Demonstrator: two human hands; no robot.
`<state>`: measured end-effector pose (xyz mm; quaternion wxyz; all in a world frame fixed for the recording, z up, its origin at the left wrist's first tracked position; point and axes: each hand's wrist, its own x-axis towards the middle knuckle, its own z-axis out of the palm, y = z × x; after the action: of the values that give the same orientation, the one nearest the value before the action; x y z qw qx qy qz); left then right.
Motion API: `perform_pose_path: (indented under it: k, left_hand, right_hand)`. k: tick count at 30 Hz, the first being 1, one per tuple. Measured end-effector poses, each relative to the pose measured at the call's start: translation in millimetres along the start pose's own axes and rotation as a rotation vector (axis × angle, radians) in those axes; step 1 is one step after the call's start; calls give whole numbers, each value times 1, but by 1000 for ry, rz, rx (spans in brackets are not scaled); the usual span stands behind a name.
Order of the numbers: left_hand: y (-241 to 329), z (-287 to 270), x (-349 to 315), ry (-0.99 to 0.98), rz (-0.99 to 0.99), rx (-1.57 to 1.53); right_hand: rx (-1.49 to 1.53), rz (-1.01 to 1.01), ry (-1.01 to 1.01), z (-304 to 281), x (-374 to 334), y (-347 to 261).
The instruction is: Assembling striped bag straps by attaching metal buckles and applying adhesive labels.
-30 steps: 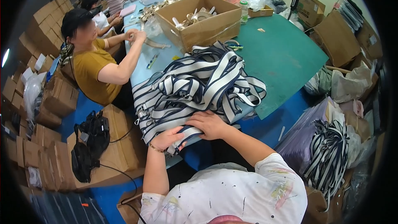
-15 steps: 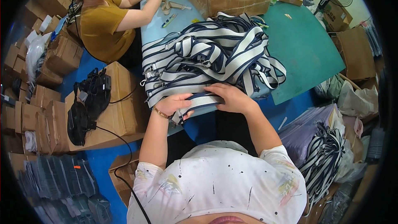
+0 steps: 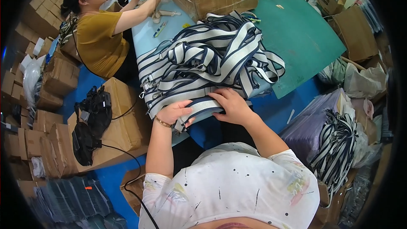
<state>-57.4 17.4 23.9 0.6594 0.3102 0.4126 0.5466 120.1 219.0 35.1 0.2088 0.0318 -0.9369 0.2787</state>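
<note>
Strap (image 3: pixel 201 106) question: where is it in all that white-and-navy tangle, and who's got hold of it?

Middle of the frame, along the near edge of the bench (image 3: pixel 146 29), right in front of the big pile of straps (image 3: pixel 193 38). Left hand (image 3: pixel 173 112) has thumb and fingers closed on it near one end, by some metal hardware (image 3: pixel 179 124). Right hand (image 3: pixel 233 107) curves over it farther right, but I honestly can't tell if that grip is clenched or just resting.

Cool. How do you reckon it handles?

Looks like flat webbing, so I'd guess light, floppy, not very slippery and pretty hard to damage. The metal end is probably the heavy bit. I'd pinch across the flat width just beside the hardware, other hand farther along so it doesn't twist.

Anything to snag on?

Maybe the metal clasps (image 3: pixel 147 84) at the pile's left side. Cardboard box (image 3: pixel 224 3) at top centre is well apart from both hands.
</note>
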Motion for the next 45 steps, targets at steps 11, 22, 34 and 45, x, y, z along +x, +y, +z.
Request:
perform_pose_path:
  k: [11, 22, 34, 45]
  left_hand:
    - [3, 5, -2, -14, -48, -20]
    - [-3, 1, 0, 1, -28, -5]
    - [-4, 0, -2, 41, -13, 2]
    - [0, 6, -1, 93, -19, 28]
  right_hand:
    - [-109, -13, 8, 7, 6, -4]
    - [-210, 21, 139, 38, 3, 8]
    - [119, -85, -283, -42, 20, -23]
    - [1246, 334, 148, -50, 150, -1]
